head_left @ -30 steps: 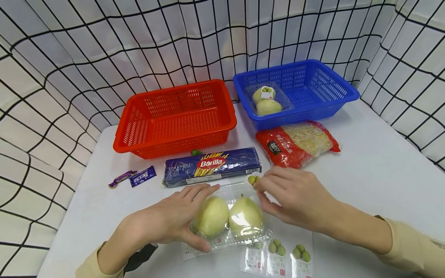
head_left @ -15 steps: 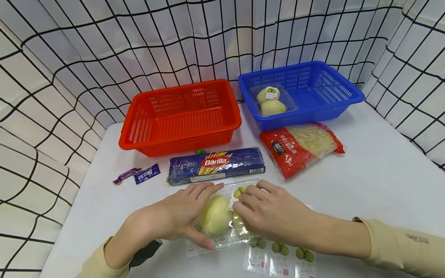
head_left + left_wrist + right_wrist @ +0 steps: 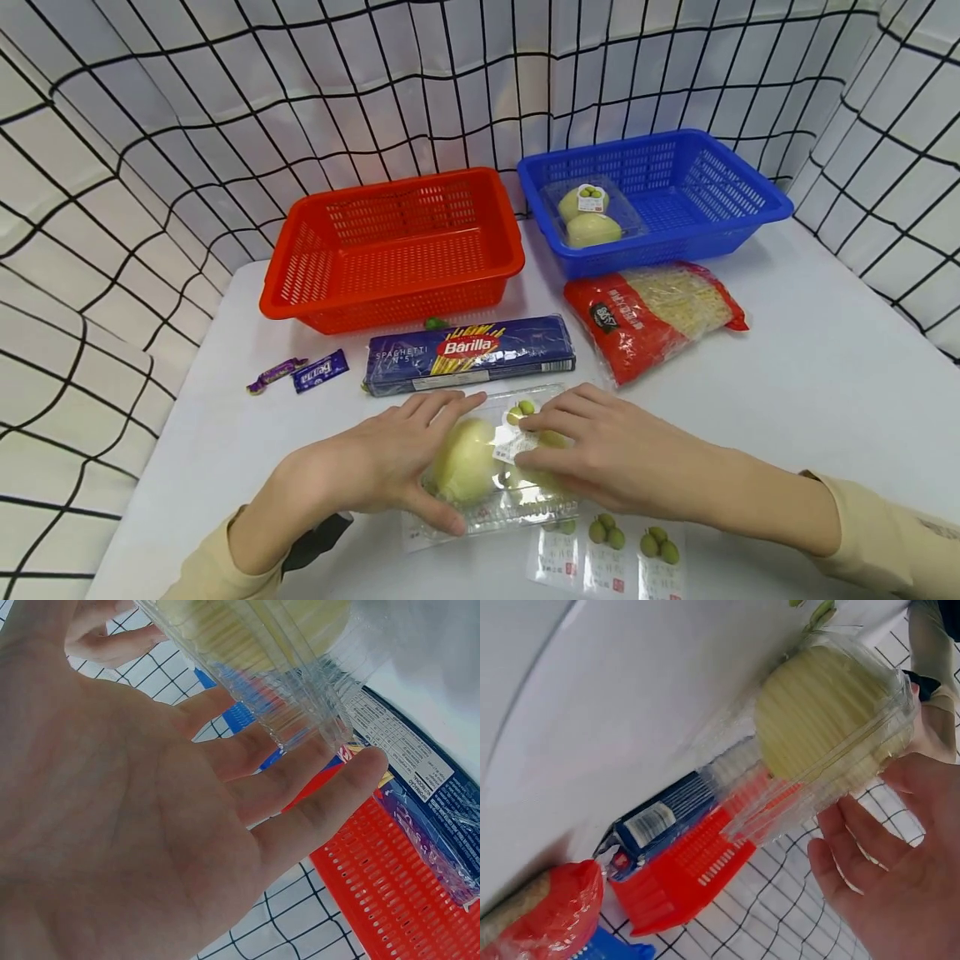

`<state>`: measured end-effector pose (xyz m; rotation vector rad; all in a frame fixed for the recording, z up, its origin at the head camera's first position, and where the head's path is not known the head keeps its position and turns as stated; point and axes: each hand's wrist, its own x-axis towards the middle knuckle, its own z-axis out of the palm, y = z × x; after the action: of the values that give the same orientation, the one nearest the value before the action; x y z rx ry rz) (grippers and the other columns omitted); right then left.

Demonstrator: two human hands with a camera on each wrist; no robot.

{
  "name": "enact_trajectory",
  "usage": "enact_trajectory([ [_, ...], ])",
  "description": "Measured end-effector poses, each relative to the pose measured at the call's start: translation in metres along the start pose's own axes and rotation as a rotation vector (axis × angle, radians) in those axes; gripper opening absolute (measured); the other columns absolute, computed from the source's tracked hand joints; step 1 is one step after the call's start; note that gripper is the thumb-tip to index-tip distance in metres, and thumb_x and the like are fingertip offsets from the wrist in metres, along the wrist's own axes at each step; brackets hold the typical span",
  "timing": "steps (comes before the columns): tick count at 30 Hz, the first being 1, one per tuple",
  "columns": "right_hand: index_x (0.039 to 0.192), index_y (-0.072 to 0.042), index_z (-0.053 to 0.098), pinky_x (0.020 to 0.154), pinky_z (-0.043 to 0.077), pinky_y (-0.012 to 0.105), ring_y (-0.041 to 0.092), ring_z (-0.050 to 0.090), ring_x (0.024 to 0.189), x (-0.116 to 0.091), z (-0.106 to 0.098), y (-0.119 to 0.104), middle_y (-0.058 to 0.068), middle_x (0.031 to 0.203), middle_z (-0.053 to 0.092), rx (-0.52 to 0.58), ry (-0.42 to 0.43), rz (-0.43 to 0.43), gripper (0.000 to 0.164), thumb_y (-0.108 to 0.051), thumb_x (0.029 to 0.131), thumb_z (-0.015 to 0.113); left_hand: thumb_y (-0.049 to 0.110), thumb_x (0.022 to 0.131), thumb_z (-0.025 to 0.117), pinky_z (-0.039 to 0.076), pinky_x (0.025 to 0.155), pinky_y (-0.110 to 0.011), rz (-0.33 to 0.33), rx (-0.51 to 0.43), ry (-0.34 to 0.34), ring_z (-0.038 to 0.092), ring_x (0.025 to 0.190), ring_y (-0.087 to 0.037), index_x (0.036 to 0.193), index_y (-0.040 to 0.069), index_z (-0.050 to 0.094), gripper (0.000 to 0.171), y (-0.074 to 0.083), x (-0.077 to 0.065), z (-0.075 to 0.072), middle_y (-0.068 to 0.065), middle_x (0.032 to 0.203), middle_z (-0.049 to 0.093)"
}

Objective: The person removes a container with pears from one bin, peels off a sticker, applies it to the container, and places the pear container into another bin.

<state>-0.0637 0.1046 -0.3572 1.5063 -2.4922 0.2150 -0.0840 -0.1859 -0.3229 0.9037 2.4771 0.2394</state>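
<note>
A clear plastic clamshell box (image 3: 517, 515) with two pale yellow-green pears (image 3: 467, 463) lies on the white table. A white sticker (image 3: 512, 443) with a green fruit picture sits on its lid, over the right-hand pear. My right hand (image 3: 607, 450) rests on the box's right side, its fingers touching the sticker. On the left side, my left hand (image 3: 367, 467) steadies the box with spread, fairly straight fingers; the left wrist view shows its palm (image 3: 127, 795) beside the plastic wall. Partly beneath the box's front is a sheet of similar stickers (image 3: 607, 562).
Behind the box lies a blue Barilla spaghetti pack (image 3: 405, 358), with a red basket (image 3: 405, 308) beyond. A blue basket (image 3: 675, 246) holds another labelled pear box (image 3: 591, 218). A red food bag (image 3: 637, 333) and two small wrapped sweets (image 3: 320, 372) lie nearby. Black netting surrounds the table.
My right hand has moved left from the box's right edge, bringing the pinched sticker onto the lid. Its fingers have since loosened from the sticker. My left hand has stayed at the box's left side.
</note>
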Motion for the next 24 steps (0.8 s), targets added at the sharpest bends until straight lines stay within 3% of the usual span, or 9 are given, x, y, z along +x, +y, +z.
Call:
enact_trajectory([
  [4,0.14,-0.043,0.061,0.107,0.052,0.04,0.016,0.058,0.131,-0.005,-0.003,0.007,-0.005,0.143,0.064,0.033,-0.042,-0.04,0.045,-0.034,0.098,0.069,0.075,0.07,0.079,0.038,0.121,-0.059,0.0,0.0,0.003,0.034,0.152,-0.033,0.164,0.025,0.019,0.122,0.0,0.0,-0.001,-0.009,0.164,0.033],
  [10,0.143,-0.045,0.057,0.107,0.053,0.044,0.017,0.058,0.134,-0.013,-0.008,0.019,-0.006,0.149,0.059,0.128,-0.065,-0.052,0.06,-0.015,0.092,0.072,0.074,0.07,0.08,0.038,0.12,-0.06,0.0,-0.001,0.011,0.034,0.152,-0.033,0.164,0.025,0.02,0.122,0.0,0.0,0.0,-0.009,0.164,0.032],
  [17,0.146,-0.044,0.053,0.108,0.052,0.046,0.016,0.054,0.139,-0.012,-0.005,0.017,-0.007,0.152,0.054,0.152,-0.063,-0.026,0.064,-0.013,0.092,0.069,0.073,0.07,0.08,0.041,0.119,-0.06,-0.008,-0.013,0.004,0.036,0.151,-0.033,0.164,0.029,0.016,0.122,0.002,-0.001,-0.001,-0.008,0.164,0.033],
  [24,0.153,-0.048,0.041,0.113,0.05,0.047,0.019,0.047,0.144,-0.006,0.001,0.012,-0.005,0.16,0.046,0.14,-0.162,-0.034,0.07,-0.018,0.096,0.067,0.063,0.082,0.075,0.034,0.116,-0.074,0.052,-0.12,-0.055,0.022,0.157,-0.044,0.152,0.044,0.03,0.086,0.002,-0.005,-0.002,-0.015,0.173,0.009],
])
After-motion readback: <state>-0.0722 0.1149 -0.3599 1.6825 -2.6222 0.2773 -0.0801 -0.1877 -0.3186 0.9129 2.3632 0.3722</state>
